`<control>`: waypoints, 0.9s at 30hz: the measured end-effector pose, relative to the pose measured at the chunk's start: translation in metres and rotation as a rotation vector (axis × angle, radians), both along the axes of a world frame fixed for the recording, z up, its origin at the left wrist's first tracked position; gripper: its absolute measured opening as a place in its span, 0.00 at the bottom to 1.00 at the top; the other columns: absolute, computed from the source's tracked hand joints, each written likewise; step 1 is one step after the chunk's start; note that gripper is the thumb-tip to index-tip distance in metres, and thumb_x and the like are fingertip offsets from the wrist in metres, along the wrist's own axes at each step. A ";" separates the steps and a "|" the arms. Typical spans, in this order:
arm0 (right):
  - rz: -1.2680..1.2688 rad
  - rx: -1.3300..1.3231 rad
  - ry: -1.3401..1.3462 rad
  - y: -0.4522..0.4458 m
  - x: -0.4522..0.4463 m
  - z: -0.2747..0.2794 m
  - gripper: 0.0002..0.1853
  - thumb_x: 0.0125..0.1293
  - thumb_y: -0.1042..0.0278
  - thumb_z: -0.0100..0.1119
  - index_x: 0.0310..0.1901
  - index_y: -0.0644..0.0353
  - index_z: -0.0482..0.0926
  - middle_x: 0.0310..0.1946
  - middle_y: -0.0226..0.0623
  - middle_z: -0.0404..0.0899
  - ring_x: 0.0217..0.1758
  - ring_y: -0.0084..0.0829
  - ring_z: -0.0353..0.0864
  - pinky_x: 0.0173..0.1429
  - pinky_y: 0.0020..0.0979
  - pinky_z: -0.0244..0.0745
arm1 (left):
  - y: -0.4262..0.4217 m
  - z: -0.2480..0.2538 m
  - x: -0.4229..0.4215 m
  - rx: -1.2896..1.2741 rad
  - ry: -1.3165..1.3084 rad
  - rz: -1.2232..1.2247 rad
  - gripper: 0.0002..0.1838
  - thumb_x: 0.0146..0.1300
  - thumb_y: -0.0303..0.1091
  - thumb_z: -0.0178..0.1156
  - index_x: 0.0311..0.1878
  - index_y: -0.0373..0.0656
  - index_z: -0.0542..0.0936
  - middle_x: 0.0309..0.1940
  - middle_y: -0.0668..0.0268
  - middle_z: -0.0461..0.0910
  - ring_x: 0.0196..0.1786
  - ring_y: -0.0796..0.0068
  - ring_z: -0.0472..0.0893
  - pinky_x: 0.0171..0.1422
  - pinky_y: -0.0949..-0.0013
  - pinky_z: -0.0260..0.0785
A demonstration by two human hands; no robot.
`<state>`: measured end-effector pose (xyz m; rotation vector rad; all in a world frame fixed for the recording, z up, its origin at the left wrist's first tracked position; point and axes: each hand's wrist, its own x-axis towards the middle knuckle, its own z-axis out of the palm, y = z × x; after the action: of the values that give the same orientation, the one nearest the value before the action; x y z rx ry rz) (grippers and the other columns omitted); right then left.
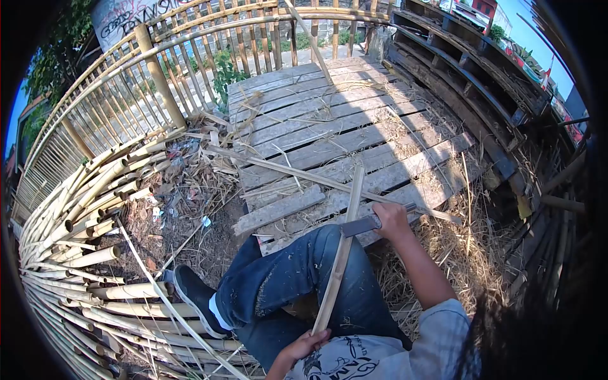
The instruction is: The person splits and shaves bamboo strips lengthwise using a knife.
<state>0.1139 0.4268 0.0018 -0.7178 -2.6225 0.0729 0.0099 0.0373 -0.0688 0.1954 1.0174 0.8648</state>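
Note:
My left hand is closed around the near end of a split bamboo strip, close to my shirt. The strip runs away from me over my jeans-clad thigh, its far end above the wooden slat platform. In my right hand is a broad-bladed knife, fingers wrapped around its handle. The blade lies across the strip near my knee and appears to touch it. Beyond the blade, a longer bamboo strip crosses the platform diagonally. A short board rests at the platform's near left edge.
Many cut bamboo poles are piled on my left. A bamboo fence curves along the left and back. Stacked pallets stand at the right. Straw-like shavings cover the ground by my right arm.

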 end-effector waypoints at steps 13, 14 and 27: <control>-0.007 0.140 -0.036 -0.013 0.000 0.031 0.22 0.38 0.63 0.75 0.33 0.56 0.72 0.25 0.40 0.79 0.31 0.46 0.81 0.35 0.44 0.73 | -0.014 -0.004 0.012 0.158 -0.105 0.159 0.15 0.71 0.49 0.54 0.35 0.48 0.73 0.22 0.80 0.63 0.25 0.88 0.59 0.29 0.81 0.50; 0.039 0.118 -0.026 -0.017 -0.002 0.031 0.24 0.36 0.66 0.75 0.34 0.56 0.72 0.24 0.41 0.78 0.31 0.47 0.81 0.34 0.45 0.73 | -0.018 -0.005 0.012 0.184 -0.058 0.199 0.16 0.72 0.49 0.53 0.32 0.48 0.71 0.20 0.80 0.60 0.24 0.88 0.58 0.27 0.81 0.48; -0.047 -0.851 0.428 -0.136 0.008 0.057 0.21 0.55 0.80 0.60 0.46 0.59 0.59 0.22 0.32 0.74 0.22 0.22 0.73 0.30 0.26 0.68 | -0.017 0.008 -0.004 0.168 -0.381 0.130 0.20 0.72 0.50 0.49 0.26 0.51 0.63 0.15 0.81 0.53 0.16 0.91 0.49 0.18 0.81 0.37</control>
<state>0.1224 0.2908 0.0588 -0.8898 -2.0915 1.2305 0.0059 0.0205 -0.0613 0.1008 0.6065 1.0599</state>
